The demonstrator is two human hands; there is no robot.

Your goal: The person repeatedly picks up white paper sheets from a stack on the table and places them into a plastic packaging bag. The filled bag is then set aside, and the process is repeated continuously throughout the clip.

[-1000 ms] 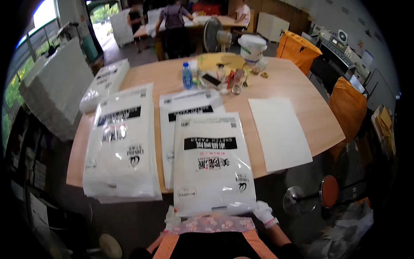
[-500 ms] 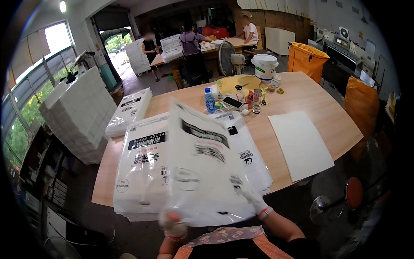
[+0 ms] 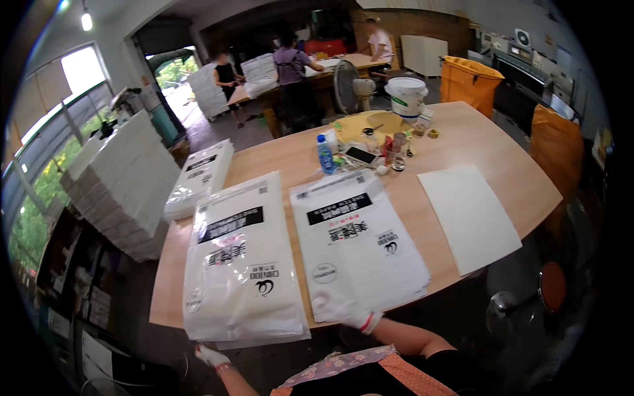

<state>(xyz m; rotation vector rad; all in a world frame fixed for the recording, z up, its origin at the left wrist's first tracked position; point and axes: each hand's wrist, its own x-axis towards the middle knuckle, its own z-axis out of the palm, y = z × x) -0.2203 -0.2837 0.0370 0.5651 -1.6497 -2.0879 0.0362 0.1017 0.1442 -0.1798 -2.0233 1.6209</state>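
Both my hands wear white gloves. My left hand [image 3: 211, 356] is just below the near left corner of a stack of clear-plastic packs of white sketch paper [image 3: 241, 290], its fingers loosely extended. My right hand [image 3: 347, 313] reaches leftward over the near edge of a pile of flat printed plastic bags [image 3: 356, 244]; its fingers are blurred by motion. The top pack on the left stack lies printed side up, glossy and wrinkled near its lower end. A narrow strip of table separates the stack from the bags.
White sheets [image 3: 469, 218] lie at the right of the table [image 3: 264, 158]. Farther back are a wrapped pack [image 3: 201, 175], blue-capped bottle [image 3: 325, 155], phone [image 3: 360, 155], scissors [image 3: 371, 130] and white bucket [image 3: 405, 99]. A red stool [image 3: 552, 288] stands right; people work behind.
The pack that my hands held tilted above the table now lies flat on the left stack. My left hand has moved left and down, my right hand left, uncovering the bags.
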